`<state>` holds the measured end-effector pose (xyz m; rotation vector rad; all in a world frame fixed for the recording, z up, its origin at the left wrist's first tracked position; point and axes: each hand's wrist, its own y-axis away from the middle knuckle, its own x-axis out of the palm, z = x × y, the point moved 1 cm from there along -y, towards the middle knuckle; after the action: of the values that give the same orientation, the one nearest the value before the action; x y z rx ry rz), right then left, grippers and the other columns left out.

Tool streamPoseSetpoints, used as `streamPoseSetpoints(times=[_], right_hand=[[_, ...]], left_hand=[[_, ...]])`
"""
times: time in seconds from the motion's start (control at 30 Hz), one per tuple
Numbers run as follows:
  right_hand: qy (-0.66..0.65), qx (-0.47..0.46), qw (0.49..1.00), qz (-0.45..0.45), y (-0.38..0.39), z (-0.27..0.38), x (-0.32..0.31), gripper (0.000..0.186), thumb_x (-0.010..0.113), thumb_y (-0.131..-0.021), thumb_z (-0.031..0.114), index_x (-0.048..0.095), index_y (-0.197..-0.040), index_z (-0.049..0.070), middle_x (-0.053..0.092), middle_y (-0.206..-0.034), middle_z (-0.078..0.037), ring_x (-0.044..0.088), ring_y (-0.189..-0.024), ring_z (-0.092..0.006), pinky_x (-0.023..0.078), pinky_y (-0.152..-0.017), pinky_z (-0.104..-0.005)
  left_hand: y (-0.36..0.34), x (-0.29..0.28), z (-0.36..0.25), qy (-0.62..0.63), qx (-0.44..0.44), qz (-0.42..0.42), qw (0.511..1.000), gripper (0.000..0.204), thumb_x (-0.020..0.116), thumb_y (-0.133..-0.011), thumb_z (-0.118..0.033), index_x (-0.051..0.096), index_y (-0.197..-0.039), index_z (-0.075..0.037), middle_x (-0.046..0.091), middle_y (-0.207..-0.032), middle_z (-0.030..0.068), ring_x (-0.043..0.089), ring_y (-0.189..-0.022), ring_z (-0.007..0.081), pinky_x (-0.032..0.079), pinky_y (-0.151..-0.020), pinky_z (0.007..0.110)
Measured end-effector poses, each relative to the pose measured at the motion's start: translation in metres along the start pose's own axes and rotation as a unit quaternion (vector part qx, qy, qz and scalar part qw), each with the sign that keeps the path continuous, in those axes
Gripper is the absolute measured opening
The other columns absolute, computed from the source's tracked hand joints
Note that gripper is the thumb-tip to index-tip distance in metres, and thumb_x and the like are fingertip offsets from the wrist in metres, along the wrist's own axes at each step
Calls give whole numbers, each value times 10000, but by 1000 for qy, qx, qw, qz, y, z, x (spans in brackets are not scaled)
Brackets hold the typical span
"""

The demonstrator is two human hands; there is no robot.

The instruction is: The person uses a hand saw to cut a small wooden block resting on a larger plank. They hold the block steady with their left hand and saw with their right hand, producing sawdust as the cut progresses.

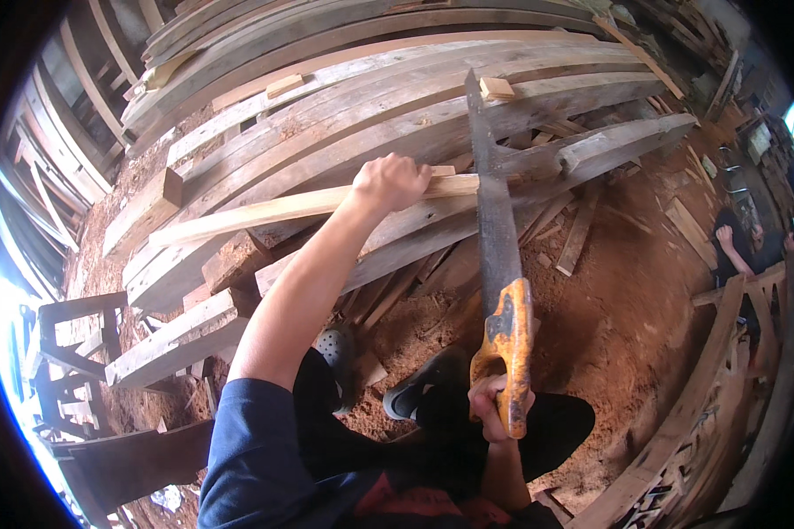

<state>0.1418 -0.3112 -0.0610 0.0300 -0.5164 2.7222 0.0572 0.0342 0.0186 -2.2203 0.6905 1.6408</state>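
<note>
My left hand (390,181) grips a pale narrow batten (265,209) lying across the stacked weathered beams (609,141). In my right hand (494,406) is a handsaw with a worn yellow handle (518,335). Its long grey blade (491,229) crosses the batten just right of my left hand, with the tip pointing away from me; whether the teeth touch the wood is unclear. A small pale block (496,88) sits on the beams beside the tip.
Long planks (370,26) are piled behind. Reddish dirt and sawdust (591,335) cover the ground around my feet. A dark wooden frame (75,309) stands at left. Timber (662,441) lies at lower right, and another person's hand (725,236) shows at the right.
</note>
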Motion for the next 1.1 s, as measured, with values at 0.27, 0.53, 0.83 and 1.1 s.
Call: streamPoseSetpoints(times=[0.27,0.53,0.83,1.1], right_hand=[[55,-19,998,0,1,0,7,211,685,-832,70,475,-834,53,520,-600,-41,503,-492,-113,418,-503,-248],[60,20,997,-38,-7,8,14,249,739,-795,97,508,-714,52,559,-584,-56,577,-523,-158,454,-536,-260],[78,11,997,-11,-2,3,9,218,701,-824,62,491,-769,54,546,-607,-37,532,-510,-121,432,-523,-245],[37,68,997,-23,0,0,3,188,723,-797,69,562,-705,41,584,-602,-45,583,-529,-145,450,-526,-258]], left_hand=[[-3,8,6,-12,47,-29,998,582,353,-957,-408,698,-787,29,669,-846,267,664,-872,404,524,-857,469],[-32,39,39,-129,178,-88,972,254,429,-955,-223,604,-1026,-53,653,-815,206,668,-818,393,569,-656,485],[-32,37,31,-121,121,-13,985,234,451,-944,-208,588,-1088,-83,651,-1011,207,633,-993,390,555,-798,489],[-31,27,22,-25,15,59,998,639,254,-967,-470,664,-1121,-5,599,-1236,211,543,-1200,340,398,-1048,433]])
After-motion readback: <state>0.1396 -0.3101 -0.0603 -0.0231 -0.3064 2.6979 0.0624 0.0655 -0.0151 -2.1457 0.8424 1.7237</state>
